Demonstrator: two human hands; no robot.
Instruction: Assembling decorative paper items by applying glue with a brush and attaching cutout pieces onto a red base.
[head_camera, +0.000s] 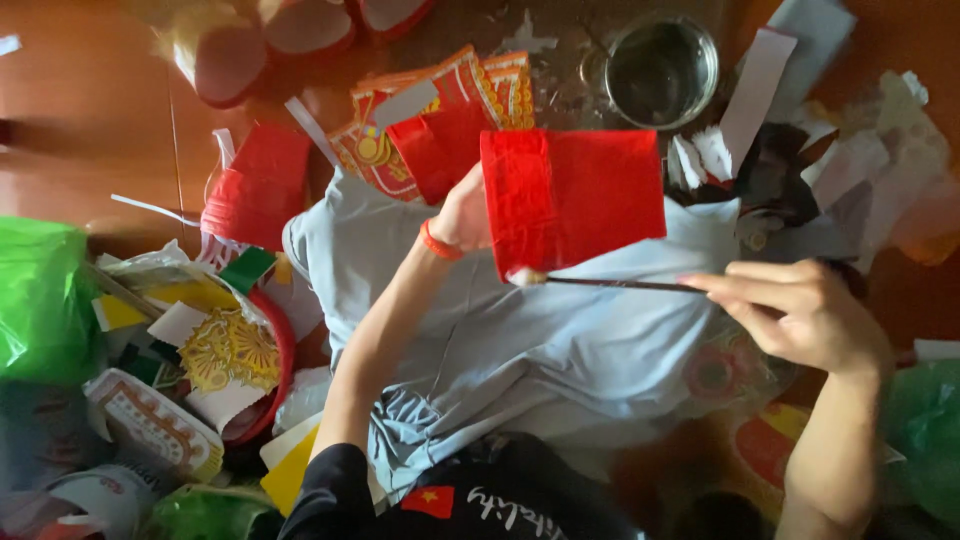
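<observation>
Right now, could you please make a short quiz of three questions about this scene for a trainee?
1. True or false: the left hand holds the red folded paper piece up above the grey cloth.
2. Which thing does the right hand hold? A) scissors B) a thin dark brush C) a green bag
3. Fill in: beyond the red piece, near the top of the view, stands a round ____ bowl with clear liquid.

Key:
1. True.
2. B; its pale tip sits at the lower edge of the red piece.
3. Metal.
</observation>
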